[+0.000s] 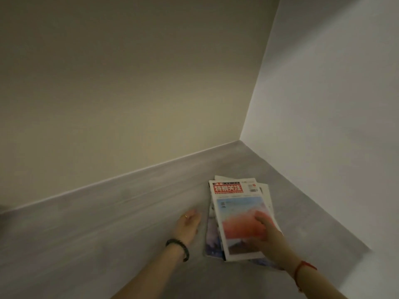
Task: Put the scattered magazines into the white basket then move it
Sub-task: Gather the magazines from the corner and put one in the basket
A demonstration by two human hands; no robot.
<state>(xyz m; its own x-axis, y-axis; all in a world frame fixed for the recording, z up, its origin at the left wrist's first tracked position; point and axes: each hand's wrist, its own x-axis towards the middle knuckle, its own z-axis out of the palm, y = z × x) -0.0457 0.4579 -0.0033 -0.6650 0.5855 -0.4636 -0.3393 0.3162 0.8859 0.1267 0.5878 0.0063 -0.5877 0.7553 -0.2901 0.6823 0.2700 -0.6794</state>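
magazine stack point(235, 203) lies under the right hand point(264, 230), fingers spread flat on it; left hand point(189, 223) open just beside.

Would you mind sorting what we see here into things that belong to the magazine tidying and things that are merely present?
Belongs to the job:
- magazines, loosely stacked on the floor
- right hand, resting on the top cover
- left hand, beside the stack

Merely present:
- grey floor
- walls

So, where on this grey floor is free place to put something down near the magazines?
The grey floor is bare left of the left hand, along the beige wall. A narrower bare strip runs between the magazine pile and the white wall. The right hand lies on the pile, so it is crowded there.
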